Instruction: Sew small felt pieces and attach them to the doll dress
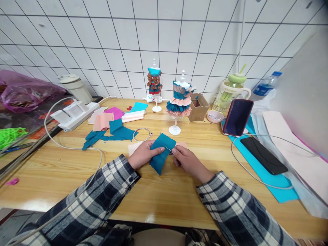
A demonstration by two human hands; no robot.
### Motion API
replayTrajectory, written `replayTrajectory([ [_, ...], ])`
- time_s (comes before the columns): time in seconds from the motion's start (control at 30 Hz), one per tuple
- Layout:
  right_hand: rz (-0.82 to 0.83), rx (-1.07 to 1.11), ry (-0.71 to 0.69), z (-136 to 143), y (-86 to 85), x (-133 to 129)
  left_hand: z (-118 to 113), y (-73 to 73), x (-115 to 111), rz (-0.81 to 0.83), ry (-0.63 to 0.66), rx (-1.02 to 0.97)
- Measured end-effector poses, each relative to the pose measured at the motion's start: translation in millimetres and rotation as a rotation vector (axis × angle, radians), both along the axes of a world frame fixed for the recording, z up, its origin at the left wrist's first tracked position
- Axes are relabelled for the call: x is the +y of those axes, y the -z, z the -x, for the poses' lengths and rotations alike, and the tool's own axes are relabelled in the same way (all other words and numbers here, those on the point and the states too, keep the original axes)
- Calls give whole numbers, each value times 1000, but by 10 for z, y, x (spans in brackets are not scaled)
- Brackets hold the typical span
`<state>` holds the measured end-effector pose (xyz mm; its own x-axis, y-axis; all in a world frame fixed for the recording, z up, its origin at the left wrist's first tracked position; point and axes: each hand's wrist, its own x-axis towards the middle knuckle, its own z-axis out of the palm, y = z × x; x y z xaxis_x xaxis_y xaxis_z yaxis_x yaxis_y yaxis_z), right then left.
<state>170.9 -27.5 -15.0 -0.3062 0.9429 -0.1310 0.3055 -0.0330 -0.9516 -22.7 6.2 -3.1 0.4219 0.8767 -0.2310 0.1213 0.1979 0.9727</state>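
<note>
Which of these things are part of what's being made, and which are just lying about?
Seemingly part of the work:
- teal piece, in the left hand
- small metal tool, in the right hand
- teal scraps
- nearer dressed stand

Probably just lying about:
- flat phone
- power strip
- white tumbler

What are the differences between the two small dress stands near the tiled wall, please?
The left stand sits nearer the wall; the right stand is closer to the hands.
The left one has brown ruffles above red and teal; the right one has tiered pink and teal ruffles.
Both have white round bases.
</note>
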Motion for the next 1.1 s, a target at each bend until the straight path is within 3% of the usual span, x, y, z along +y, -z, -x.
replayTrajectory([
  [0.6, 9, 25, 71, 20, 55, 7, -12, -21, -10, 15, 0, 45],
  [0.77, -15, -5, 73, 20, 34, 12, -16, -33, -12, -27, -22, 116],
  [1.1, 90, 72, 43, 17, -51, -23, -14, -25, -13, -30, -19, 77],
])
